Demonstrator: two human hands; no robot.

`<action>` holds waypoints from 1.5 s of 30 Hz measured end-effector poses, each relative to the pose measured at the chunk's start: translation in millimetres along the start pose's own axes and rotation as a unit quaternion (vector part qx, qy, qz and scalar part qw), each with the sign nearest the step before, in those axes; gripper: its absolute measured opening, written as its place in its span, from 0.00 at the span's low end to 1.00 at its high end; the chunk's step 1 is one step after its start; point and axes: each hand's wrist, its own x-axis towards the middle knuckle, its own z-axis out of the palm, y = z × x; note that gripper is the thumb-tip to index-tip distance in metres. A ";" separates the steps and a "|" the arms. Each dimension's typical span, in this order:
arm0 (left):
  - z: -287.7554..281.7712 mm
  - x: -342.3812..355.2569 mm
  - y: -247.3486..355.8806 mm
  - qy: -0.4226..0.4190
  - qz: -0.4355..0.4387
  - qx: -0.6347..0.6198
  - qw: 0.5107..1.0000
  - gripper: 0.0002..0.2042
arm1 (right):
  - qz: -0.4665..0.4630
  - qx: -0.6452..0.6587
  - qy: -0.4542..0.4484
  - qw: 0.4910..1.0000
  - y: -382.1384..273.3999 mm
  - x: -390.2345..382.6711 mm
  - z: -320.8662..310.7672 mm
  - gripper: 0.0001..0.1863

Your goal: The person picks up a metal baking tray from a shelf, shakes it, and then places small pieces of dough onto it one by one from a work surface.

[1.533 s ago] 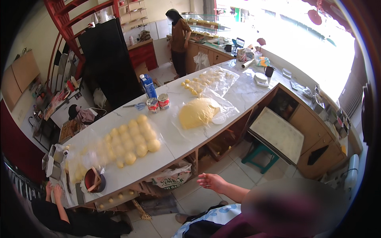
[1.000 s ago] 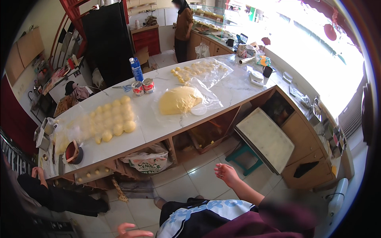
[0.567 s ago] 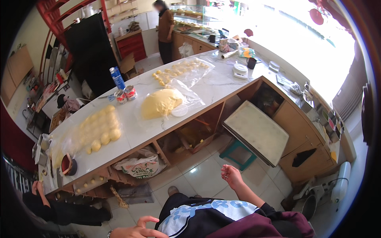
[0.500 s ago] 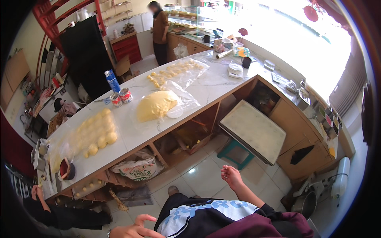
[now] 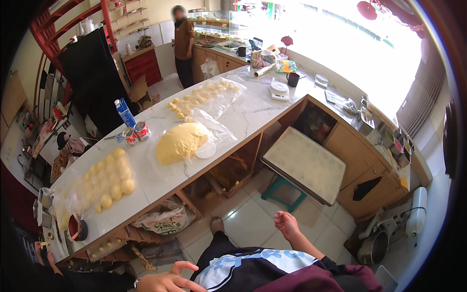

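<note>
Left hand [image 5: 172, 280] nearest, partly cropped, in front of the apron [image 5: 265, 257]; digits spread wide, nothing between them, contact with the cloth can't be told. Right hand [image 5: 287, 226] ahead of the apron's right side, fingers loosely curled, half open, no object visible in it; it is apart from the pale rectangular tray [image 5: 306, 163], short of its near edge. Tray sits on a teal stool [image 5: 284, 194]. Steel mixer bowl [image 5: 373, 249] on the right. White printed sack [image 5: 165, 219] under the worktop [image 5: 253, 111], below its near edge. On top: dark red-brown bowl [image 5: 78, 228] close to the near left corner, co-worker's hand [image 5: 50, 258] at the left end. Rows of yellow dough balls [image 5: 109, 180] under clear plastic, left half. Big dough mass [image 5: 176, 143] nearer the middle, partly in plastic, white disc [image 5: 206, 150] at its right side. Toward far edge: blue-handled scissors [image 5: 118, 137], two red-white cans [image 5: 141, 130], blue carton [image 5: 125, 114]. Small dough pieces [image 5: 202, 95] on plastic, farther along that edge. White scale [image 5: 279, 91] and dark mug [image 5: 292, 80] near the window-side end. Beyond, person in brown top [image 5: 184, 41] stands by a glass display case [image 5: 214, 24].
</note>
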 end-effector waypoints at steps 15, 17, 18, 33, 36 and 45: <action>-116.3 -24.6 14.3 0.013 0.004 0.573 0.819 0.06 | -0.026 -0.076 -0.033 0.996 -55.9 90.4 131.0 0.09; -111.3 -48.8 5.6 0.114 -0.059 0.564 0.816 0.06 | -0.030 -0.085 -0.039 0.995 -61.3 100.6 147.1 0.09; -155.2 -42.5 15.3 -0.019 0.029 0.546 0.837 0.05 | -0.032 -0.087 -0.046 0.995 -62.2 107.7 155.7 0.08; -257.1 34.4 -2.6 -0.089 0.380 0.265 0.882 0.12 | -0.072 -0.036 -0.013 0.997 -79.9 148.8 207.0 0.08; -273.0 46.3 -1.0 -0.173 0.319 0.219 0.906 0.15 | -0.086 -0.011 -0.008 0.996 -85.0 148.1 210.2 0.08; -289.3 26.3 -43.9 -0.144 -0.009 -0.118 0.982 0.14 | -0.077 -0.016 0.053 0.996 -78.9 163.3 179.6 0.08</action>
